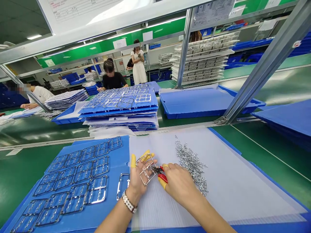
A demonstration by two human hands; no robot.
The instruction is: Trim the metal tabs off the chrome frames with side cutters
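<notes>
Right hand (178, 182) gripping pliers (162, 177), small pieces (191, 165) heaped alongside (diagonal post (262, 63) beyond)

Green-topped benches (13, 174), metal posts (261, 61), a green band (97, 48) beyond, and, upper left, probably a lit ceiling lamp (34, 37).

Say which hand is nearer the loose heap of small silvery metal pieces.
Right: the right hand is just left of the heap; the left hand is farther left.
</notes>
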